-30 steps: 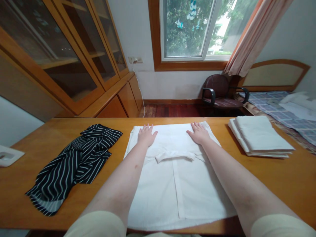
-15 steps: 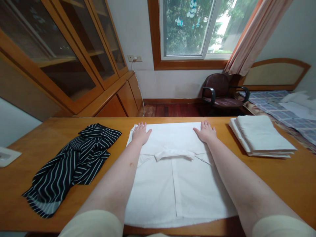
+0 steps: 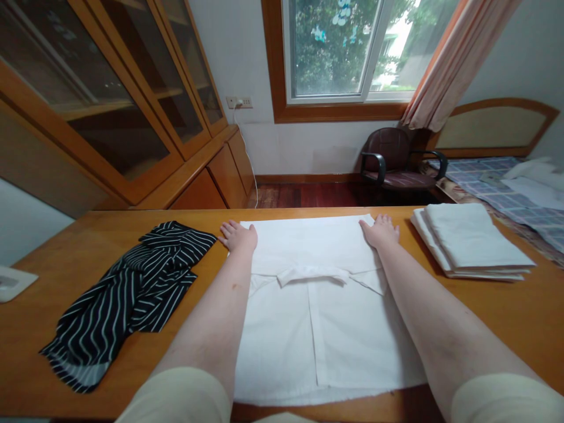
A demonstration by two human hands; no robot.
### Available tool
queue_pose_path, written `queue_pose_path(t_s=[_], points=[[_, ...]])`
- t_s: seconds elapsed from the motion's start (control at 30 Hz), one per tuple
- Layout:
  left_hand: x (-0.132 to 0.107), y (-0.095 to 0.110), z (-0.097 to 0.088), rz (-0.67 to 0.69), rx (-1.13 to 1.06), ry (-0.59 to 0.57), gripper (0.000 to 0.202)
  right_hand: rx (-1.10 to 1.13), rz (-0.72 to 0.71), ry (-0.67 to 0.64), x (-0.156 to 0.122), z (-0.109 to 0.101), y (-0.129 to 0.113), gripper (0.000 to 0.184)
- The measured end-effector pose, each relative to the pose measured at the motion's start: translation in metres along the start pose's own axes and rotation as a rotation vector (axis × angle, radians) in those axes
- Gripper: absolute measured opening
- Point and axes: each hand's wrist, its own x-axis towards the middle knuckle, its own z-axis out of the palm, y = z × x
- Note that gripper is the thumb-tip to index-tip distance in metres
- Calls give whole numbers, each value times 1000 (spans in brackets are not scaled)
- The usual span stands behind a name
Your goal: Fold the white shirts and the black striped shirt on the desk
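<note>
Black striped cloth (image 3: 127, 294) on wooden table (image 3: 506, 317), folded white stack (image 3: 473, 241), brown chair (image 3: 396, 158), glass-door cabinet (image 3: 132, 100)

Table (image 3: 506, 317) fills lower half of frame. Spread cloth (image 3: 326, 329) lies on it at centre, running from near edge almost to far edge. My left hand (image 3: 238, 236) rests at cloth's upper-left corner, my right hand (image 3: 382, 231) at its upper-right corner. Heaped garment (image 3: 127, 288) on table at left, just beside left hand. Folded stack (image 3: 473, 241) on table at right, apart from cloth. Behind table: cabinet (image 3: 132, 117) upper left, chair (image 3: 396, 158) below window (image 3: 335, 47) upper centre, bed (image 3: 506, 182) at right edge.
</note>
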Motion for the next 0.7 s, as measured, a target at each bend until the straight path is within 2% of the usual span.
queue_pose_path(t_s=[0.13, 0.3, 0.4, 0.47, 0.53, 0.63, 0.7], points=[[3, -3, -2, 51, -50, -20, 62, 15, -103, 33, -1, -5, 0, 61], [5, -6, -8, 46, -133, 15, 45, 102, -96, 111, -4, -10, -1, 43], [6, -10, -10, 55, -221, -17, 34, 193, -106, 106, -5, -9, 1, 41], [7, -12, -10, 67, -287, -39, 32, 274, -93, 106, -6, -10, 3, 48], [9, -13, -13, 88, -328, -48, 34, 338, -95, 99, -7, -13, 4, 45], [8, -8, -27, 156, -365, -28, 31, 392, -138, 153, -14, -26, 3, 30], [2, -3, -45, 268, -406, 36, 26, 456, -173, 269, -24, -41, 1, 29]])
